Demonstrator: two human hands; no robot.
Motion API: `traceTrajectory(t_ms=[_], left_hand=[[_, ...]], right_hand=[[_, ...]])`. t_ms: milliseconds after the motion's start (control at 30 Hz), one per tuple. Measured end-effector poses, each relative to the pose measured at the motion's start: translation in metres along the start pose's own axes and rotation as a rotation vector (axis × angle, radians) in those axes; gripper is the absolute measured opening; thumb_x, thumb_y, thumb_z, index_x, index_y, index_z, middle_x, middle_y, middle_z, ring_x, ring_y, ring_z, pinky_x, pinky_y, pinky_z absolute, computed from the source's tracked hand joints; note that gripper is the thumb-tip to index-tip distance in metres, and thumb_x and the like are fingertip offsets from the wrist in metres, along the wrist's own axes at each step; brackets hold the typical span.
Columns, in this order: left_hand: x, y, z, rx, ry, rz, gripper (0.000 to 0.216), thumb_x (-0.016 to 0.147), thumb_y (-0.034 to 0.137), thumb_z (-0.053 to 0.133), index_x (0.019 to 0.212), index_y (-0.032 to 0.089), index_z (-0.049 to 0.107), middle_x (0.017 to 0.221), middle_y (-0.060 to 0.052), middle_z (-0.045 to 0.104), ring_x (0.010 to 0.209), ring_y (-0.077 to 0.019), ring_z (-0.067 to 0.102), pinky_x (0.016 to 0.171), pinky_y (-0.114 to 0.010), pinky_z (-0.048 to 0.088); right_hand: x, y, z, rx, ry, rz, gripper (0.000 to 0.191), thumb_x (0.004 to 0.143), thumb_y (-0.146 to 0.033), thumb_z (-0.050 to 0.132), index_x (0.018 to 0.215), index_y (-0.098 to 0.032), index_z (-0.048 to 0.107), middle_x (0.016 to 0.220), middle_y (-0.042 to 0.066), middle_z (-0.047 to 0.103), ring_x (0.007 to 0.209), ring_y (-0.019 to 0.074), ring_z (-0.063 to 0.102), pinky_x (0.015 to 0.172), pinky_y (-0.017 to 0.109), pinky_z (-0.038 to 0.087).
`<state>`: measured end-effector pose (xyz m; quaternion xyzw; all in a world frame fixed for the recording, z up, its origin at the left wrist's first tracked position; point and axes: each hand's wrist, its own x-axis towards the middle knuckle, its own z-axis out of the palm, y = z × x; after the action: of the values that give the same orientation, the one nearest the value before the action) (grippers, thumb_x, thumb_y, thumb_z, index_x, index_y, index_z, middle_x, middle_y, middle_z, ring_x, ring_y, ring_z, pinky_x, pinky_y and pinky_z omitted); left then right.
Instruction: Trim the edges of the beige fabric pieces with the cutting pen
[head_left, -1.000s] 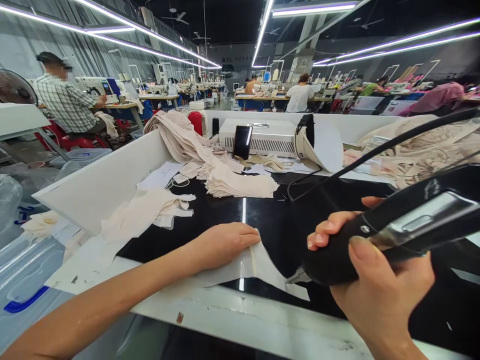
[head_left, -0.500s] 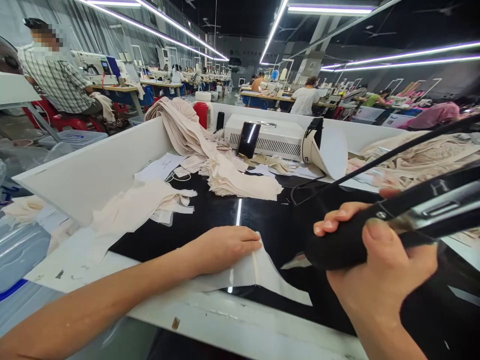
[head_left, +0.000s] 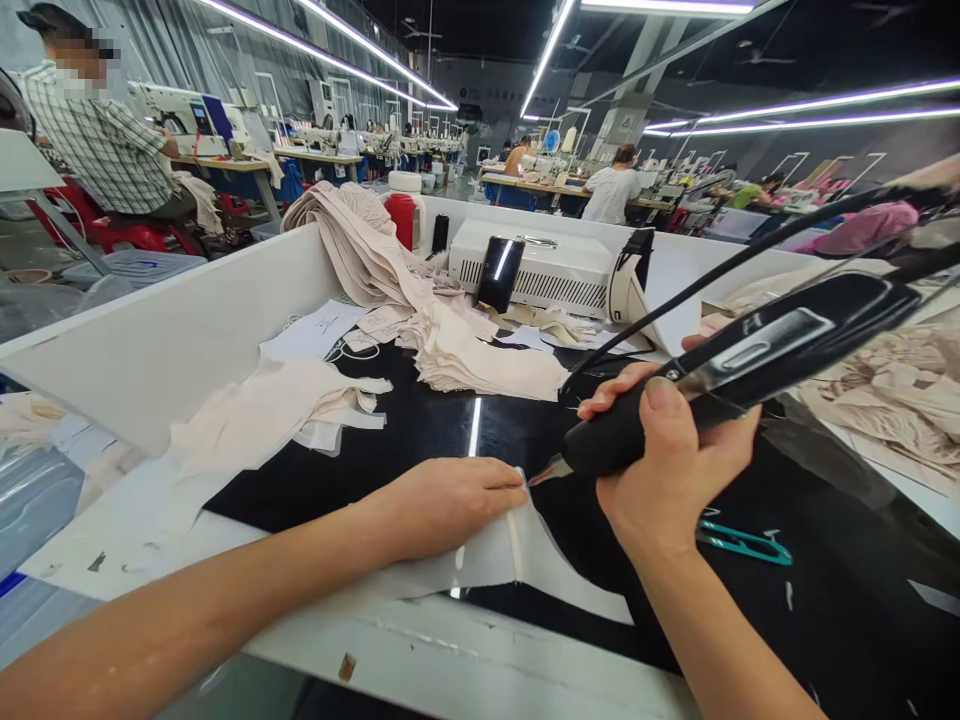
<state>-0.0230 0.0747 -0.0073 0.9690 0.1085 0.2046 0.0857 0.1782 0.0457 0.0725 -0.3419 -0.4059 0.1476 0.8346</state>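
My left hand [head_left: 457, 510] lies on the black work surface [head_left: 540, 430], fingers pressed together at the top edge of a sheer white fabric piece [head_left: 559, 565] with a cream strip along it. In my right hand [head_left: 675, 460] is a black corded handheld tool [head_left: 626, 430], fingers wrapped around its body. Its narrow metal tip [head_left: 550, 470] points left and reaches the fabric edge beside my left fingertips; whether it touches is unclear. Teal thread snips [head_left: 746, 543] lie on the surface to the right of my right wrist.
Stacked cream fabric pieces [head_left: 480, 360] lie behind my hands, with more cream fabric [head_left: 255, 410] at left. Farther back stand a phone [head_left: 500, 275], a vented white box [head_left: 547, 262] and a red bottle [head_left: 403, 220]. A white side panel [head_left: 187, 340] borders the left. A black cord [head_left: 720, 275] crosses at right.
My right hand has moved left with the tool, bringing its tip from apart to the fabric edge. The snips now show. My left hand stays nearly in place.
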Motion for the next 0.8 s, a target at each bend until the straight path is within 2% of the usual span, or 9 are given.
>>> traceTrajectory(t_ms=[367,567,800], left_hand=[[0.001,0.001,-0.001,-0.003,-0.006,0.002,0.038,0.121,0.008,0.056,0.151,0.012,0.078,0.154,-0.020,0.082,0.142,-0.0276,0.082,0.118,-0.038,0.071],[-0.001,-0.001,-0.001,-0.011,-0.019,-0.009,0.039,0.120,0.007,0.056,0.152,0.015,0.077,0.159,-0.018,0.080,0.147,-0.0266,0.080,0.122,-0.037,0.068],[-0.001,-0.001,-0.001,-0.006,-0.023,-0.015,0.040,0.120,0.007,0.058,0.153,0.016,0.077,0.160,-0.017,0.079,0.147,-0.0266,0.080,0.123,-0.037,0.068]], right_hand=[[-0.002,0.003,-0.004,-0.020,-0.039,-0.009,0.038,0.087,-0.036,0.097,0.109,-0.031,0.065,0.084,-0.007,0.074,0.061,0.0144,0.066,0.058,0.030,0.062],[-0.005,-0.008,-0.008,-0.026,0.008,0.026,0.041,0.084,-0.035,0.094,0.112,-0.032,0.064,0.083,-0.010,0.072,0.060,0.0150,0.066,0.055,0.031,0.061],[-0.011,-0.006,-0.011,-0.036,-0.016,0.006,0.044,0.086,-0.038,0.095,0.119,-0.032,0.066,0.085,-0.010,0.072,0.059,0.0144,0.068,0.055,0.031,0.062]])
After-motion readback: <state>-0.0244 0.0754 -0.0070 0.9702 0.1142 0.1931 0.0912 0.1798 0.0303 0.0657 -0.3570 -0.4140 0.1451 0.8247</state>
